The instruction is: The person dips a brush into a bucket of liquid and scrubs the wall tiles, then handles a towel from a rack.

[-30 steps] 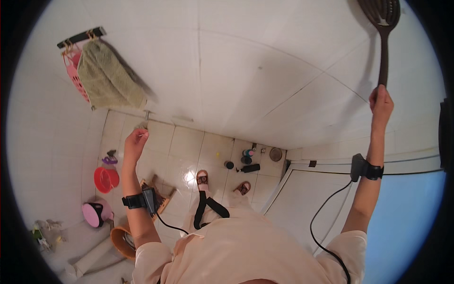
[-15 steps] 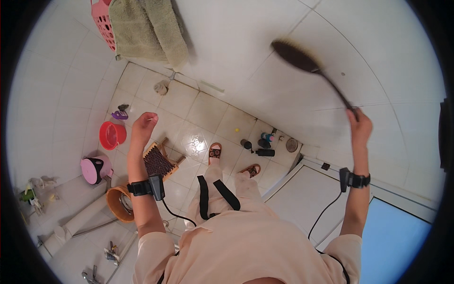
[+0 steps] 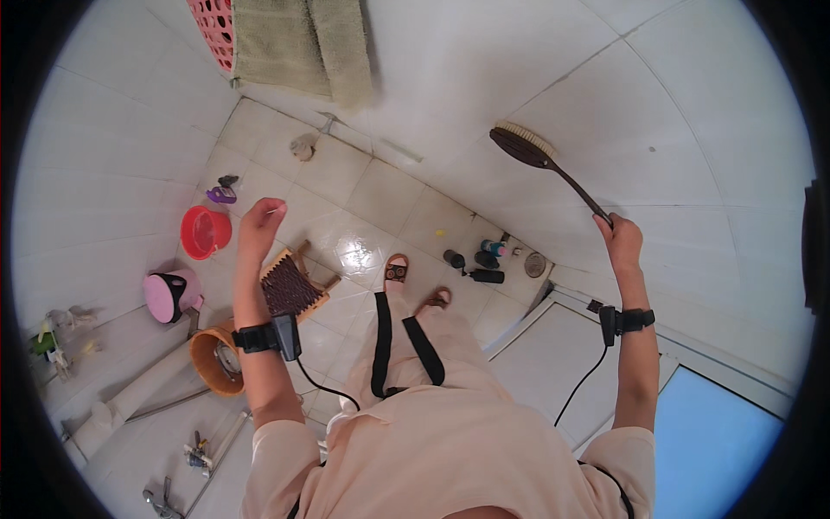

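Note:
My right hand [image 3: 622,244] is closed round the end of a dark brown long-handled bath brush [image 3: 525,149]. The oval head has pale bristles, which face the white tiled wall [image 3: 596,112]. Whether they touch the tiles I cannot tell. On the other side, my left hand [image 3: 260,227] is raised in the air with its fingers pressed together. A small pale spot shows at the fingertips, too small to name. Below that hand stands a low wooden folding stool [image 3: 292,286] with a dark woven seat.
A green towel [image 3: 285,52] hangs by a pink basket [image 3: 214,30]. Along the left are a red bucket [image 3: 206,232], a pink container [image 3: 169,297], an orange basin [image 3: 213,363] and a tap [image 3: 162,500]. Dark bottles [image 3: 486,276] and a drain [image 3: 535,265] are by the wall.
My right hand has moved left and slightly down with the bath brush, whose bristles now show clearly. The left hand has hardly moved. The view has shifted a little.

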A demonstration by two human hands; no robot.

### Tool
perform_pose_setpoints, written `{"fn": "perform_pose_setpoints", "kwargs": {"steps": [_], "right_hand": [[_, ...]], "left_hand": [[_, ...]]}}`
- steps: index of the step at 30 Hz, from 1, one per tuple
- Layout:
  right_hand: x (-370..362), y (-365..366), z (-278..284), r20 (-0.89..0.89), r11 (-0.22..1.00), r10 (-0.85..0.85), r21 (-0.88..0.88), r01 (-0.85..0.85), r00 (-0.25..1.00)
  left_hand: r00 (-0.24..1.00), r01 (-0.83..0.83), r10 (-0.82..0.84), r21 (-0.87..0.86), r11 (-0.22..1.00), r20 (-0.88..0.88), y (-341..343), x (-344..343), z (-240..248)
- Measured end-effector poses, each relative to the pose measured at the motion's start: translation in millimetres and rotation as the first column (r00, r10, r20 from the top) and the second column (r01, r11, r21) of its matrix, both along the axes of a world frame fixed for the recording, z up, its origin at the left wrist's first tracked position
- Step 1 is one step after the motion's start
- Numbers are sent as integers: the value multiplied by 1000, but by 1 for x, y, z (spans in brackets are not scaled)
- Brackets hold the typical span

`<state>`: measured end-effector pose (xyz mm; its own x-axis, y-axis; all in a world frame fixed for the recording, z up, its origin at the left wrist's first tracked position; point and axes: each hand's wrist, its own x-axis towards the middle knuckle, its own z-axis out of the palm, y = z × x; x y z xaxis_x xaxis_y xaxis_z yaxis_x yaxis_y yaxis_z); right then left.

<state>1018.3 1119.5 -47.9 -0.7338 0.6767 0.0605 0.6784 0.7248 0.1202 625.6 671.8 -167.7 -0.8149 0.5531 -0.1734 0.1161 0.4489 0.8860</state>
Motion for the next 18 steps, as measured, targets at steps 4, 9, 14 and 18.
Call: {"fn": "perform_pose_setpoints", "kwargs": {"steps": [4,9,14,18], "right_hand": [[-3,0,64,-386,988,142,109,-108,912],[-7,-4,122,-800,950,-170,-289,-121,576],[19,37,-12,-386,987,151,11,-159,910],[51,31,-53,12,997,48,-53,-47,999]], "left_hand": [[999,-46,46,-3,999,5,-30,8,-9],[993,-102,102,-7,995,53,-36,46,-6],[1000,-4,4,-55,998,-8,-35,64,4],[1000,-14,13,-27,1000,-21,-44,70,24]]}}
